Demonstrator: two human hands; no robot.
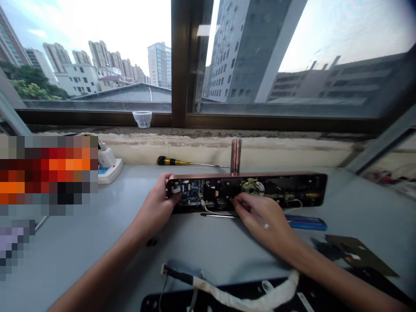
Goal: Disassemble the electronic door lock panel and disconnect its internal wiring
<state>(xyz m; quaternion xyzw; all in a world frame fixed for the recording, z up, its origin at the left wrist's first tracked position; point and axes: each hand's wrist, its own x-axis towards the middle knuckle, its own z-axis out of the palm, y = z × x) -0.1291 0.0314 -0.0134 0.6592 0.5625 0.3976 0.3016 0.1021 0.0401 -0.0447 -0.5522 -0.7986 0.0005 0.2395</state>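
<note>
A long black housing (276, 184) with a copper-coloured edge lies across the table, its open side facing me. Inside it are a blue circuit board (191, 193) at the left and a round metal part (252, 186) near the middle. My left hand (161, 197) grips the housing's left end, thumb over the front by the board. My right hand (260, 212) is at the middle of the housing below the round part, fingers pinched together; what they hold, if anything, is too small to make out. A thin white cable (214, 211) runs from the board toward the right hand.
Behind the housing stand a copper-coloured tube (235, 156) and a yellow-black screwdriver (172, 161). A blue-handled tool (308, 222) lies at right. A white-wrapped cable (227, 295) crosses a black panel (149, 303) in front. A power strip (112, 171) sits at left, a plastic cup (143, 119) on the sill.
</note>
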